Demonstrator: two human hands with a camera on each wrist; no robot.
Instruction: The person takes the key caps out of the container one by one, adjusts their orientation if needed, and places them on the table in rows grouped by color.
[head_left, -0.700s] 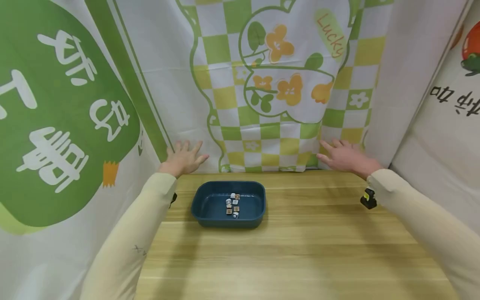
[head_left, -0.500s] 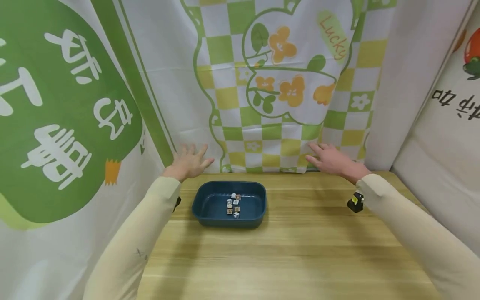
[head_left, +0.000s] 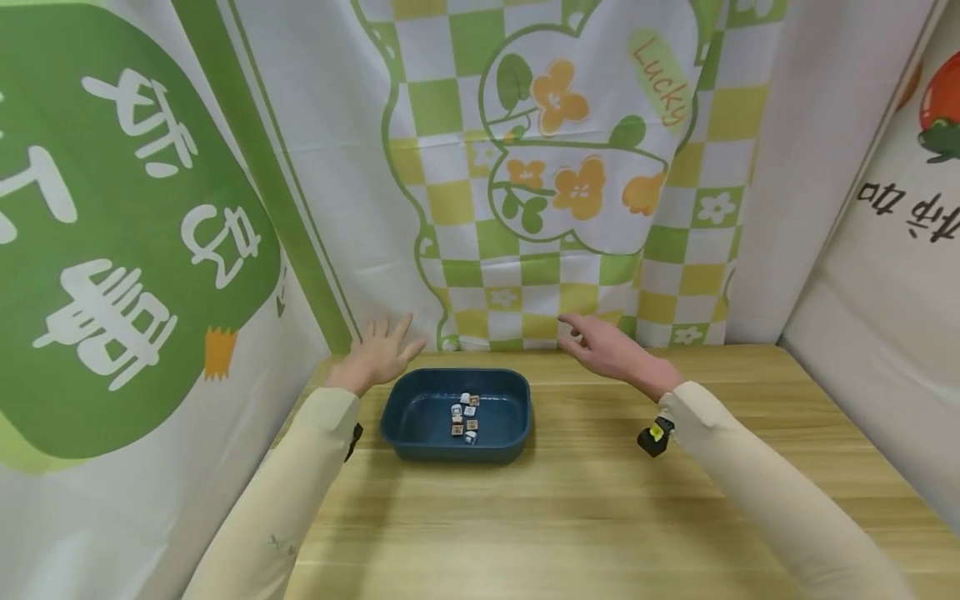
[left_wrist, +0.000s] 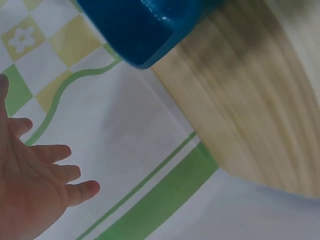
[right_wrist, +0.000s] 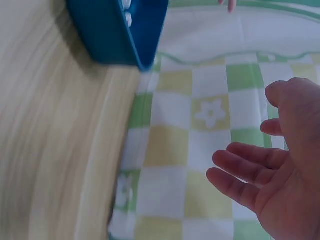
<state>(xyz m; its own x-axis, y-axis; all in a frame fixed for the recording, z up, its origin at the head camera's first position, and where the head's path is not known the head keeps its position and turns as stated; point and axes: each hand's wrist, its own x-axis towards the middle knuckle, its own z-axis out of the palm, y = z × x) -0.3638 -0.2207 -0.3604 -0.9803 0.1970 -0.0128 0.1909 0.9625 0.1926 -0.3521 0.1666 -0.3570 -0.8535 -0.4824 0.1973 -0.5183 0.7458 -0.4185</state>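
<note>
A dark blue rectangular tray (head_left: pixel 405 446) stands on the wooden table, toward its back edge. Several small white and brown cube-like pieces (head_left: pixel 470 412) lie in it; their exact kind is too small to tell. My left hand (head_left: pixel 377 354) hovers just beyond the tray's back left corner, fingers spread and holding nothing. To the right of the tray, in the air near the back edge, is my right hand (head_left: pixel 607 346), its fingers relaxed and slightly bent around nothing. Both palms appear bare in the left wrist view and the right wrist view.
The wooden table (head_left: pixel 600 508) extends in front and to the right. A checked green and yellow cloth (head_left: pixel 540 275) hangs behind it. A green-printed cloth (head_left: pixel 247 325) closes the left side, and a white printed cloth (head_left: pixel 862 308) the right.
My right hand has moved left and a little down toward the tray, its fingers less spread. The left hand has shifted slightly right and down. The tray and pieces stay put.
</note>
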